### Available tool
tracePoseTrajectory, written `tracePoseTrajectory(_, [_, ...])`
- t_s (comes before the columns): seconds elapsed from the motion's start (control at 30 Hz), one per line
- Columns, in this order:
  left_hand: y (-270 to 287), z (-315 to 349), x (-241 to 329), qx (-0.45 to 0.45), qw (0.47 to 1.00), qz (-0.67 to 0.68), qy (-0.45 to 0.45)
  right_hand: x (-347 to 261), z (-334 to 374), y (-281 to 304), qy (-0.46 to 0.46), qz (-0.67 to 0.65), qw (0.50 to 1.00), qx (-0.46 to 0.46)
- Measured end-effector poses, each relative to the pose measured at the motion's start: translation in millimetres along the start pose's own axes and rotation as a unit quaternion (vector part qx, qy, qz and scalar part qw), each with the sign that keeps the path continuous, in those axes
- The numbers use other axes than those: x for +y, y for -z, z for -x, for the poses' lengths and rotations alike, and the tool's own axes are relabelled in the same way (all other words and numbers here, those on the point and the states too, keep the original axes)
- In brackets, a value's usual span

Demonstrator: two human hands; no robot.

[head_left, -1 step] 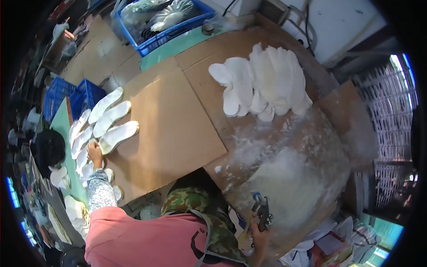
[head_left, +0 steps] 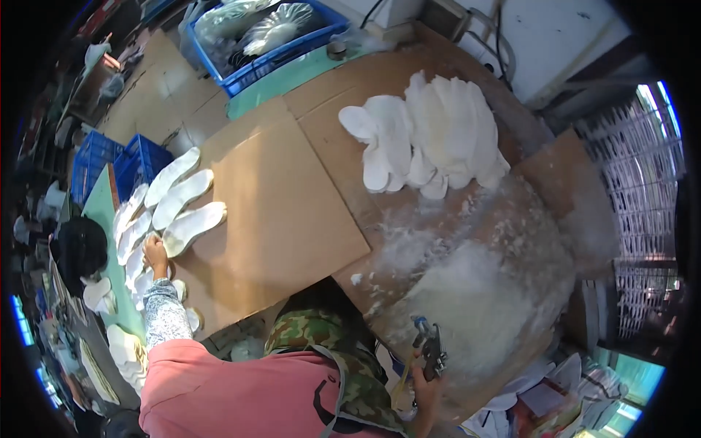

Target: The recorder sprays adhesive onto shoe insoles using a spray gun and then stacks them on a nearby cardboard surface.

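Observation:
My left hand [head_left: 155, 257] is closed at the near end of a white shoe insole [head_left: 191, 228], its fingertips curled against the edge. More white insoles [head_left: 174, 177] lie overlapping around it at the left side of the table. In my right hand [head_left: 423, 387], low on the right, is a dark metal spray gun [head_left: 431, 352] with a blue tip; the fingers wrap round its handle. The gun is above a patch of table coated with white fibrous residue [head_left: 475, 292]. At the far right lies a thick spread of overlapping white insoles [head_left: 453, 131].
Brown cardboard [head_left: 285, 197] covers the tabletop. A blue crate [head_left: 270, 55] with plastic-wrapped goods stands at the back, a tape roll [head_left: 336, 50] beside it. Other blue crates [head_left: 142, 157] are at the left. A stack of insoles [head_left: 125, 350] sits near my left arm; woven slats [head_left: 646, 197] stand at right.

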State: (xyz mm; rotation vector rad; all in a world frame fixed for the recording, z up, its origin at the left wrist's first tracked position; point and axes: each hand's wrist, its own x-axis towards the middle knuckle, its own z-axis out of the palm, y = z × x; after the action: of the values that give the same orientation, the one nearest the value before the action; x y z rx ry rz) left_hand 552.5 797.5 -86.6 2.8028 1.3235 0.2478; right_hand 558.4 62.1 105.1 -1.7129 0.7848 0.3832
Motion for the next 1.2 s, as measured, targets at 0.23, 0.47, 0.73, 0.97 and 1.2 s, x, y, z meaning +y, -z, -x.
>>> tracePoseTrajectory(0.23, [15.9,-33.1,76.7,0.224,0.971,0.081,0.000,26.9,-3.6,11.0,0.031,-0.006,0.998,0.045])
tracePoseTrajectory(0.47, [0.3,-96.5,407.5,0.068,0.870,0.297,-0.388,-5.8,-46.3,-5.5,0.014,0.100,0.994,0.047])
tracePoseTrajectory(0.73, [-67.4,-186.3,670.2,0.177,0.902,0.044,-0.391,-49.1,-66.1,-10.8,-0.112,0.200,0.972,0.044])
tracePoseTrajectory(0.97, [-91.8,-217.0,708.6,0.019,0.942,-0.006,-0.336,-62.6,-39.4,-18.6,-0.246,0.196,0.948,0.049])
tracePoseTrajectory(1.2, [-80.3,-236.9,703.2,0.071,0.910,-0.003,-0.409,-45.4,-40.8,-22.1,-0.247,0.148,0.950,0.117])
